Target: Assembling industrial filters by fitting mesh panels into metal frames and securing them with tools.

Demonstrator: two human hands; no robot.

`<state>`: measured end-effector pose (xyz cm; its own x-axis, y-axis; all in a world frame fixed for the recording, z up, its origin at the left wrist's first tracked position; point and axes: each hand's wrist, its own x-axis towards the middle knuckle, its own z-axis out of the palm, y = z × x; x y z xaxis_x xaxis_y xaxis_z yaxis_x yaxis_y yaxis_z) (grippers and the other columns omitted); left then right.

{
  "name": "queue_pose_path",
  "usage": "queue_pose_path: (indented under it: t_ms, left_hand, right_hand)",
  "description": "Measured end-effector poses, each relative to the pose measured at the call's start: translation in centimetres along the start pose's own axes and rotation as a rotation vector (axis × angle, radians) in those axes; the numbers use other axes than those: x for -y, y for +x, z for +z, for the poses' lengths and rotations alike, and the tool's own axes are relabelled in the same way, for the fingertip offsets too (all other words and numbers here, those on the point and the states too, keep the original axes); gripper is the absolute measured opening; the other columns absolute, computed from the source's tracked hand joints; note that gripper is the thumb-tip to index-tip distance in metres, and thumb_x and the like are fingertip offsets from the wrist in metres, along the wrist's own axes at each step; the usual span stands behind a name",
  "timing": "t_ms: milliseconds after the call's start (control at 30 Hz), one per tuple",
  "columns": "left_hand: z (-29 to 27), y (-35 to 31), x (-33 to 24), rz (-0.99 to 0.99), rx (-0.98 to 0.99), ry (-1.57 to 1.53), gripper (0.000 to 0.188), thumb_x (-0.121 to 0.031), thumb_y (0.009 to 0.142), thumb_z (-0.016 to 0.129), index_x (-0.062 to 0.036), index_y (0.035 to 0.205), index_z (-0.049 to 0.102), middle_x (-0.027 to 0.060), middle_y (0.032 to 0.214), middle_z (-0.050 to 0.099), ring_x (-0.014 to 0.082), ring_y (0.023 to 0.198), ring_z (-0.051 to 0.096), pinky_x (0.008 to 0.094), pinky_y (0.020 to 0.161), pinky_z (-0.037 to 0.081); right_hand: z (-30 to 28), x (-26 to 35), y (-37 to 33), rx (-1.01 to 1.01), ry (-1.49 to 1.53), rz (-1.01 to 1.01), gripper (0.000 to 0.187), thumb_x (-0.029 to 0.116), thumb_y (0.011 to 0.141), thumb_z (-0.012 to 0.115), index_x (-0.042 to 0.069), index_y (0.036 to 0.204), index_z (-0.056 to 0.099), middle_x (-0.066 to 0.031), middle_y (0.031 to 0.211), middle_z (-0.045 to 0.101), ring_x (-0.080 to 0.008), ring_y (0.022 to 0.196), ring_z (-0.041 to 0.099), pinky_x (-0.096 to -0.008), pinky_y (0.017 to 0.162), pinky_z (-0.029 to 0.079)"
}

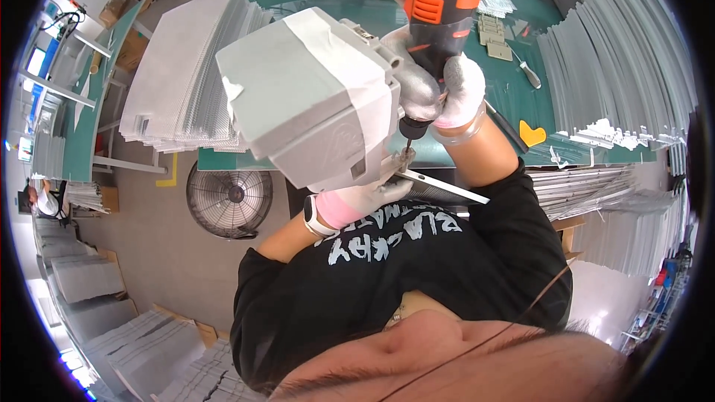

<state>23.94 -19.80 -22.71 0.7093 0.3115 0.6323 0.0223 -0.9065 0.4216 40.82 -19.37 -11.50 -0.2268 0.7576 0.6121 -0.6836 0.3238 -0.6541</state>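
Note:
My right hand (449, 95), in a grey and white glove, is closed round the front of an orange and black power drill (439, 11). Its dark chuck (414, 128) points down, and the bit meets a small metal fitting at the end of a pale metal strip (447, 187). My left hand (366, 198), gloved with a pink cuff, grips the strip near that fitting, its fingers partly hidden below a box. This grey plastic box (298, 97), tilted, with white tape across it and a hinge-like edge, sits just left of the drill.
On the green table (350, 9) stand stacks of pale sheets at left (186, 67) and right (611, 67). A screwdriver (529, 73), a yellow piece (532, 134) and beige plastic parts (493, 36) lie to the right. A round floor fan (229, 197) stands at lower left.

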Motion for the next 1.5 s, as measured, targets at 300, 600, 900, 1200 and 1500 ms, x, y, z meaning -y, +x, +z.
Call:
queue_pose_path:
  t_ms: [300, 600, 900, 1200, 1500]
  left_hand:
    - [-0.8, 0.6, -0.6, 0.009, 0.036, 0.012, 0.042, -0.022, 0.067, 0.080, -0.0100, 0.107, 0.070, 0.0016, 0.075, 0.054, 0.0218, 0.068, 0.052, 0.0359, 0.062, 0.043]
    - [-0.8, 0.9, -0.8, -0.027, 0.028, -0.021, 0.045, -0.019, 0.068, 0.078, -0.0104, 0.111, 0.069, 0.0015, 0.078, 0.054, 0.0214, 0.069, 0.051, 0.0359, 0.060, 0.041]
    - [-0.1, 0.4, -0.1, 0.023, 0.038, 0.025, 0.049, -0.017, 0.070, 0.079, -0.0118, 0.117, 0.066, 0.0023, 0.080, 0.055, 0.0208, 0.067, 0.051, 0.0349, 0.059, 0.042]
    - [2.2, -2.4, 2.1, -0.029, 0.083, -0.103, 0.061, -0.013, 0.072, 0.079, -0.0143, 0.129, 0.057, 0.0041, 0.079, 0.055, 0.0194, 0.064, 0.053, 0.0333, 0.054, 0.042]
    - [2.1, -1.9, 2.2, 0.065, 0.056, -0.060, 0.062, -0.013, 0.073, 0.078, -0.0137, 0.130, 0.055, 0.0054, 0.076, 0.056, 0.0214, 0.063, 0.054, 0.0341, 0.055, 0.043]
  right_hand:
    - [-0.2, 0.3, 0.5, 0.066, 0.098, -0.002, 0.079, 0.032, 0.087, 0.067, 0.004, 0.147, 0.024, -0.0040, 0.067, 0.049, -0.0076, 0.048, 0.043, -0.0208, 0.042, 0.034]
    - [-0.2, 0.2, 0.5, 0.067, 0.109, -0.032, 0.081, 0.025, 0.085, 0.064, 0.003, 0.149, 0.019, -0.0042, 0.065, 0.049, -0.0078, 0.046, 0.040, -0.0220, 0.040, 0.033]
    - [-0.1, 0.3, -0.1, 0.099, 0.125, -0.028, 0.083, 0.016, 0.083, 0.061, 0.002, 0.150, 0.014, -0.0045, 0.064, 0.048, -0.0077, 0.045, 0.038, -0.0219, 0.040, 0.031]
    - [-1.1, -1.1, -1.9, 0.022, 0.159, -0.134, 0.083, 0.023, 0.082, 0.067, 0.008, 0.150, 0.022, -0.0013, 0.060, 0.046, -0.0065, 0.041, 0.037, -0.0207, 0.035, 0.029]
    - [-1.0, -0.9, -2.3, 0.025, 0.024, -0.157, 0.062, 0.028, 0.089, 0.064, 0.006, 0.139, 0.037, -0.0042, 0.072, 0.052, -0.0103, 0.054, 0.045, -0.0224, 0.046, 0.035]
